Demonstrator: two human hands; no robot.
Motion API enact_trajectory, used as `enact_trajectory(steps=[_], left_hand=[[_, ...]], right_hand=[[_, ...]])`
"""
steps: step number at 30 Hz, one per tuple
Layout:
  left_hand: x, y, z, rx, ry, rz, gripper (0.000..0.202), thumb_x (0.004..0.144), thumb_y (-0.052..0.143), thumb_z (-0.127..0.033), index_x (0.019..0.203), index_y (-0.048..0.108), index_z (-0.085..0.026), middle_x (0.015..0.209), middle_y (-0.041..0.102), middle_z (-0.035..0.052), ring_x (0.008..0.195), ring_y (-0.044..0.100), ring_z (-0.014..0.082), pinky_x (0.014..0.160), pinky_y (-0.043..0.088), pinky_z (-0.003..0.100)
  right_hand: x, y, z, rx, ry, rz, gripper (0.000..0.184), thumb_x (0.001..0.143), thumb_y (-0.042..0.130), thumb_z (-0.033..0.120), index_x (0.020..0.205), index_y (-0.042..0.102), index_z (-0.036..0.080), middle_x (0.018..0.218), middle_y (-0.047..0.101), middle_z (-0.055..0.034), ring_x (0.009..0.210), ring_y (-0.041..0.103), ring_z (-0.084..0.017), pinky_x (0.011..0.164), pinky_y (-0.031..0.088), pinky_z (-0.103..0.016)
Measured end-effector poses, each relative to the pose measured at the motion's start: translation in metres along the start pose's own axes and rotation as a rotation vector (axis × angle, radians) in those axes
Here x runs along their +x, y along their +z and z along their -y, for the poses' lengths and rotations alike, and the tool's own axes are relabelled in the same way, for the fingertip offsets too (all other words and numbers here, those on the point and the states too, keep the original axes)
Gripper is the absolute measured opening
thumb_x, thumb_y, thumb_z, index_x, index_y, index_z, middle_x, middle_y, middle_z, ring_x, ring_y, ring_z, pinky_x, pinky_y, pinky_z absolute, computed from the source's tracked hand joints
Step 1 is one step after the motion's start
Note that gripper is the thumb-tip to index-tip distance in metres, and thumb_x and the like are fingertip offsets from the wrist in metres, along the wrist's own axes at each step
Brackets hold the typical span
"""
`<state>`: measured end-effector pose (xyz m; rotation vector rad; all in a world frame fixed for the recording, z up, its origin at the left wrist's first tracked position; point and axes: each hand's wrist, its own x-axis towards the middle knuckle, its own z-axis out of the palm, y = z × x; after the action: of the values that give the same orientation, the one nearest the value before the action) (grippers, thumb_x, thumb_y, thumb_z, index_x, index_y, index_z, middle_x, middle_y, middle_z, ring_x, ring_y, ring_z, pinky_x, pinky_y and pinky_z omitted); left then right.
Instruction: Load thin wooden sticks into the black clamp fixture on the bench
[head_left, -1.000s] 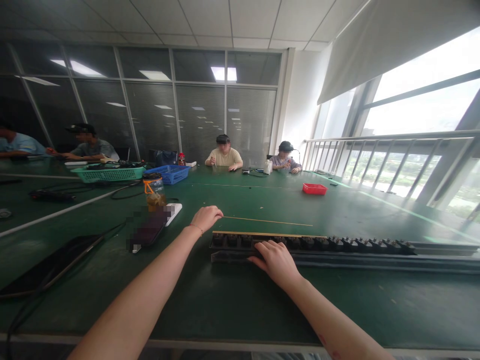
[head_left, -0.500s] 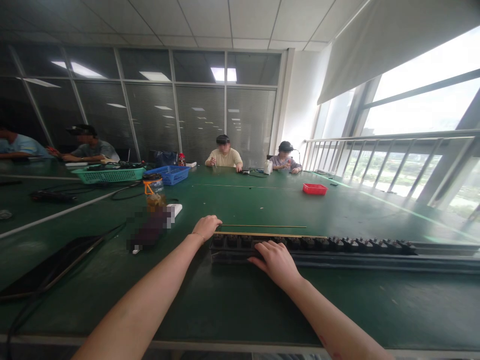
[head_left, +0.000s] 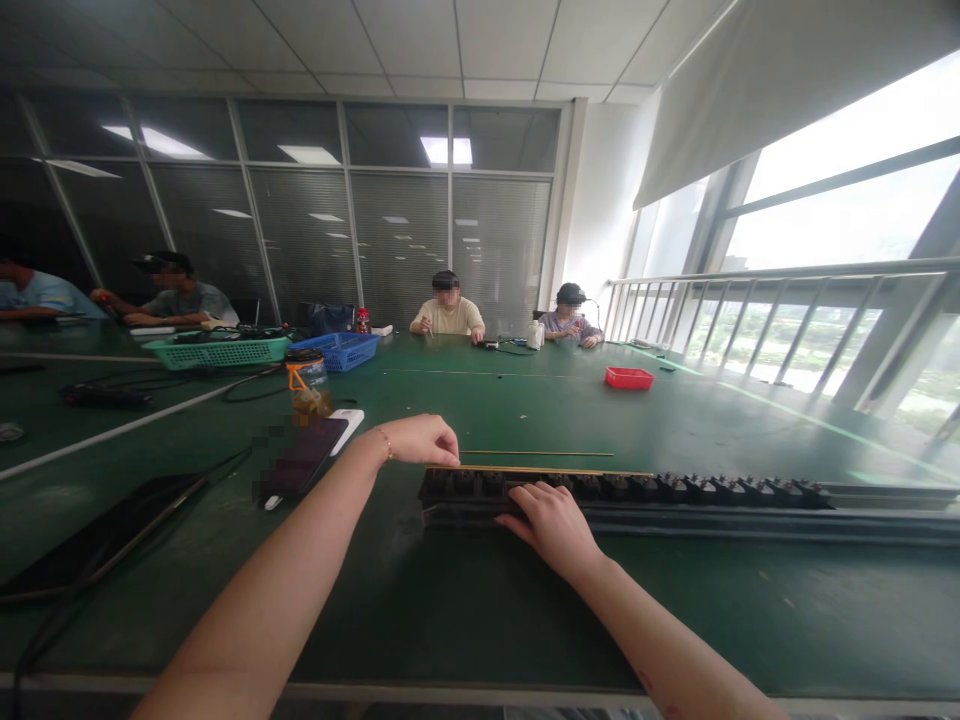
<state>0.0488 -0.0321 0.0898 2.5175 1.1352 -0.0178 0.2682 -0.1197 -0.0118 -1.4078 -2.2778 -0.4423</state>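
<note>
black tray (head_left: pixel 480 516) on the green table (head_left: pixel 375 620) contains a row of small black parts (head_left: pixel 697 487), gripped by the right hand (head_left: pixel 553 520). the left hand (head_left: pixel 421 440) bends its fingers beside a thin stick (head_left: pixel 555 470); whether it holds it, i cannot tell. the green basket (head_left: pixel 225 352) holds dark cords.

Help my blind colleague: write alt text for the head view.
A right hand rests on a long black tray of dark parts on a green table; the left hand is near a thin golden rod along the tray's far edge.
</note>
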Motion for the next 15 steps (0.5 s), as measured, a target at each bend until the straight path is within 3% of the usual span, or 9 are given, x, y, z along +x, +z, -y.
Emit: enact_trajectory(steps=[8,13,15], left_hand=[[0.004,0.004,0.009,-0.152,0.026,0.058,0.033,0.066,0.057,-0.045,0.079,0.064,-0.016,0.067,0.061,-0.0009,0.061,0.052,0.0101,0.056,0.038,0.018],[0.007,0.006,0.011,-0.240,0.055,0.031,0.031,0.064,0.060,-0.043,0.076,0.062,-0.015,0.066,0.060,-0.0013,0.062,0.052,0.0098,0.059,0.039,0.019],[0.008,0.006,0.013,-0.244,0.071,-0.030,0.031,0.065,0.059,-0.043,0.076,0.062,-0.015,0.068,0.061,-0.0009,0.063,0.052,0.0102,0.059,0.039,0.019]], right_hand=[[0.000,0.001,0.001,0.003,-0.001,0.007,0.023,0.080,0.047,0.043,0.080,0.051,0.020,0.073,0.058,0.0010,0.072,0.052,-0.013,0.058,0.026,-0.026],[0.000,0.000,0.001,0.011,0.006,0.006,0.024,0.080,0.045,0.044,0.079,0.051,0.020,0.073,0.058,0.0003,0.071,0.052,-0.013,0.058,0.026,-0.026],[0.000,0.000,0.000,0.017,0.005,0.006,0.024,0.080,0.045,0.044,0.080,0.051,0.020,0.073,0.058,0.0006,0.072,0.052,-0.013,0.058,0.026,-0.026]])
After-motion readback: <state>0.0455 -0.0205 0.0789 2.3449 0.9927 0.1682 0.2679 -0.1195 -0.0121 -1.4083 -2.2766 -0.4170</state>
